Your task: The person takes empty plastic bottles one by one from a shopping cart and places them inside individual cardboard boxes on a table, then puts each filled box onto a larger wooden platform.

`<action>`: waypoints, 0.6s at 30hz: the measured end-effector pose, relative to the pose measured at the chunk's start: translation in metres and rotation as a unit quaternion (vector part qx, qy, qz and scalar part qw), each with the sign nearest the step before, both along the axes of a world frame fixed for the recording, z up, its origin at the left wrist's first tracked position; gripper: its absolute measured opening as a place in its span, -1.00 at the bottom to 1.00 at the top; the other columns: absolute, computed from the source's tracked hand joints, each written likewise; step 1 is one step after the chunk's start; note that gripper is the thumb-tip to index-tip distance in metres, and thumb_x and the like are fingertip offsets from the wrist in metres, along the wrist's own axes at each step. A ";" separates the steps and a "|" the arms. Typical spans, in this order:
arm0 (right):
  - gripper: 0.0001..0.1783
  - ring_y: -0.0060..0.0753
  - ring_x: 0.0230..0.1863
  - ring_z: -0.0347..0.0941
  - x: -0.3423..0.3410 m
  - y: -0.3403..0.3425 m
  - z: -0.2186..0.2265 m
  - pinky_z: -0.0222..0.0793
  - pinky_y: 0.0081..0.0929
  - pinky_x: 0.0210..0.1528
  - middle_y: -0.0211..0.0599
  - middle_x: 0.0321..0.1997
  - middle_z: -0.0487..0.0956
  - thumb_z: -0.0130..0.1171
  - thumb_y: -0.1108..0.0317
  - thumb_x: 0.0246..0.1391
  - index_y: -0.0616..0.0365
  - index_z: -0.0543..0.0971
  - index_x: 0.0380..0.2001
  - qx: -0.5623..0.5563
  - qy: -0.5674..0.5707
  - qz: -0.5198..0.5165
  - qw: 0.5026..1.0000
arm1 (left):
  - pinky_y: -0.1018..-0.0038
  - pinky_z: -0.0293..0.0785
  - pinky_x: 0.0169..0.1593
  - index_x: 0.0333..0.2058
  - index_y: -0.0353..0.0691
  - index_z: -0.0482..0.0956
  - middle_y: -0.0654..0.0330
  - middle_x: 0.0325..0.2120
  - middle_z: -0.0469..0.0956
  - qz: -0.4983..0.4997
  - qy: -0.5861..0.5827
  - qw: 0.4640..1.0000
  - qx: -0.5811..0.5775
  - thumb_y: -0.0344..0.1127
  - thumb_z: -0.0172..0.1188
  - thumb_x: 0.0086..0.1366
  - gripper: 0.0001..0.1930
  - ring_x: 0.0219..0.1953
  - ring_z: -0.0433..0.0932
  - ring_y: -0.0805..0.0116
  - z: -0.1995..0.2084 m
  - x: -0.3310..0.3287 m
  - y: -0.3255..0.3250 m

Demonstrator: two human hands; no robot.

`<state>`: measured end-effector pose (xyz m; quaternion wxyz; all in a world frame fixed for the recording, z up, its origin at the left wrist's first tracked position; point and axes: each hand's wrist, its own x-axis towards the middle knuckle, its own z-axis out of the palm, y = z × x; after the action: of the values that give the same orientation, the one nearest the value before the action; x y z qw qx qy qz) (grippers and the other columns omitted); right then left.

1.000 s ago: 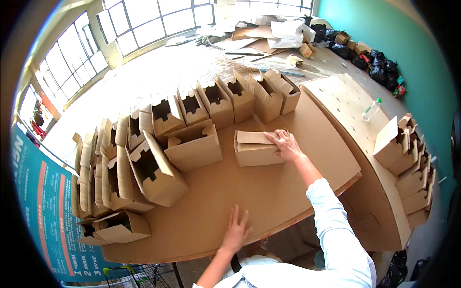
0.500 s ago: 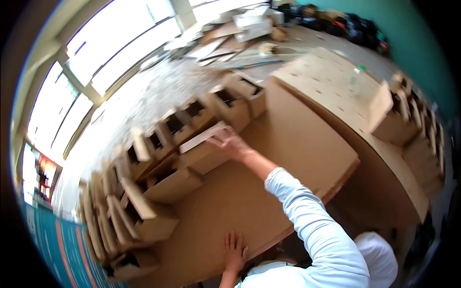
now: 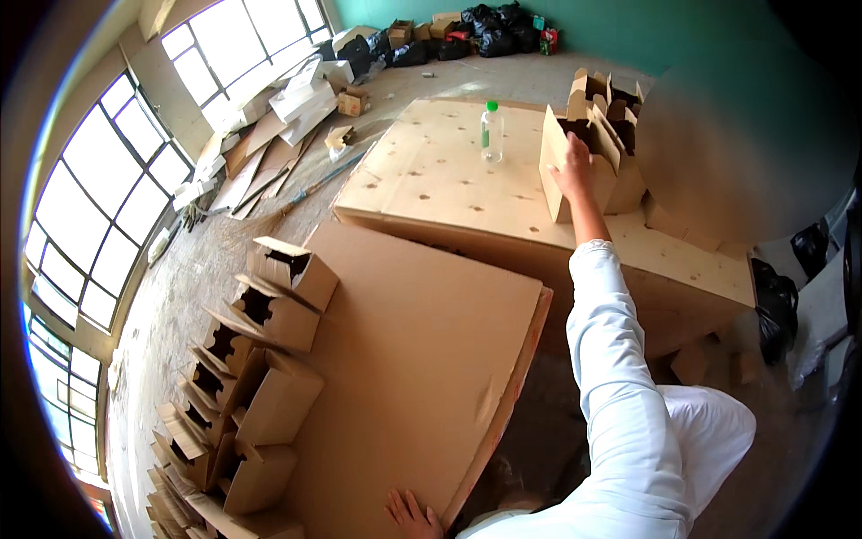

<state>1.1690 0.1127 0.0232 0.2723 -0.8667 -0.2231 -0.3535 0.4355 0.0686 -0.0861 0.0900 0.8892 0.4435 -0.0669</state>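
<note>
My right hand (image 3: 575,168) reaches far out over the wooden-topped table and closes on the upper edge of an open cardboard box (image 3: 555,171). Its fingers curl at the box's opening, partly hidden by the flaps. More open cardboard boxes (image 3: 624,184) stand right behind and beside that one. Down at the lower edge, my left hand (image 3: 413,516) lies with fingers spread on a large flat brown cardboard surface (image 3: 404,350). Along this surface's left side runs a row of open boxes (image 3: 278,395), their flaps up; the nearest ones crowd together.
A clear bottle with a green cap (image 3: 491,135) stands on the wooden tabletop (image 3: 413,171). A gap separates the two work surfaces at the right. Behind lie a broom (image 3: 278,214), scrap boards (image 3: 260,162) and black bags (image 3: 494,36). A blurred patch covers the far right.
The view has swung to the right. My right hand has left the left-hand row of boxes and is now at a box on the wooden table. My left hand still rests on the cardboard.
</note>
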 end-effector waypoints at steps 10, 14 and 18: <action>-0.71 0.15 -0.25 0.56 0.043 0.001 -0.043 0.47 -0.01 -0.19 0.11 -0.34 0.60 0.16 0.21 0.10 0.26 0.58 -0.48 0.060 0.115 -0.066 0.989 | -0.10 -0.10 0.40 0.31 -0.32 0.20 -0.25 0.35 0.04 -0.048 -0.112 0.991 0.056 -0.08 -0.01 0.34 -0.35 0.37 0.00 -0.31 -0.039 -0.021 0.002; -0.64 0.03 -0.47 0.49 -0.008 -0.031 -0.038 0.37 -0.08 -0.36 -0.02 -0.54 0.53 0.13 0.21 0.19 0.32 0.52 -0.51 0.164 0.015 0.033 0.986 | -0.09 -0.11 0.41 0.32 -0.34 0.19 -0.25 0.36 0.03 -0.070 -0.103 0.988 0.094 -0.13 -0.01 0.35 -0.36 0.37 0.00 -0.31 -0.044 -0.017 -0.009; -0.54 -0.56 -0.54 0.15 -0.147 -0.073 -0.023 0.09 -0.36 -0.48 -0.40 -0.63 0.21 0.11 0.16 0.30 0.29 0.37 -0.57 0.271 0.150 0.258 0.915 | -0.14 -0.17 0.40 0.30 -0.33 0.18 -0.23 0.36 0.01 -0.006 -0.157 0.987 0.043 -0.27 0.10 0.27 -0.36 0.39 -0.01 -0.23 -0.042 -0.023 -0.022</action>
<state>1.0224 0.0396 0.0006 0.6091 -0.7146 -0.2911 -0.1833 0.4124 0.0463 -0.1280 0.1198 0.8945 0.4209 0.0920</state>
